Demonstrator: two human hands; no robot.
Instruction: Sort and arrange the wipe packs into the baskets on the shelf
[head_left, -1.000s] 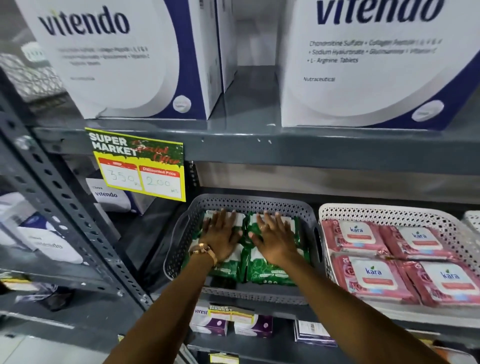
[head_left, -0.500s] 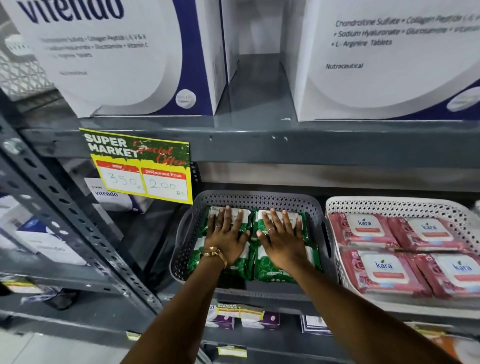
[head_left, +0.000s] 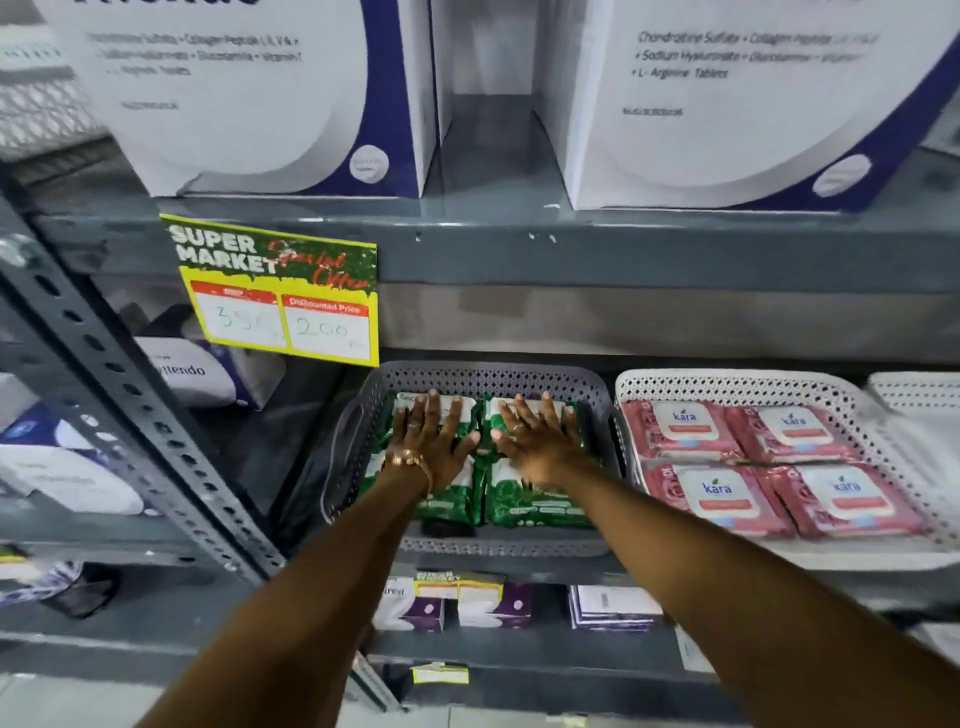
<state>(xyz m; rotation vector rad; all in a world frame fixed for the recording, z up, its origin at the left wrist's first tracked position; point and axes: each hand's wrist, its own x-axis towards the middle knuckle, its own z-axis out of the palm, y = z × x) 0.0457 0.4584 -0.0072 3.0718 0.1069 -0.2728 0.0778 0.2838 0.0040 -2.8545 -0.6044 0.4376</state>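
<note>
A grey perforated basket (head_left: 488, 376) stands on the middle shelf and holds several green wipe packs (head_left: 535, 506) lying flat in two columns. My left hand (head_left: 431, 441) rests palm down, fingers spread, on the left column; a gold bracelet sits at its wrist. My right hand (head_left: 540, 441) lies flat with fingers spread on the right column. Neither hand grips a pack. To the right, a white perforated basket (head_left: 727, 382) holds several pink Kara wipe packs (head_left: 722, 493) in two rows.
Large white and blue Vitendo boxes (head_left: 260, 104) fill the shelf above. A yellow and green price card (head_left: 280, 291) hangs from that shelf's edge. A slotted grey upright (head_left: 130, 395) runs at the left. Small purple boxes (head_left: 410, 608) sit on the shelf below. Another white basket (head_left: 919, 395) shows at far right.
The view has tilted down and shifted a little. Both hands stay flat on the green packs, reaching slightly deeper into the grey basket.
</note>
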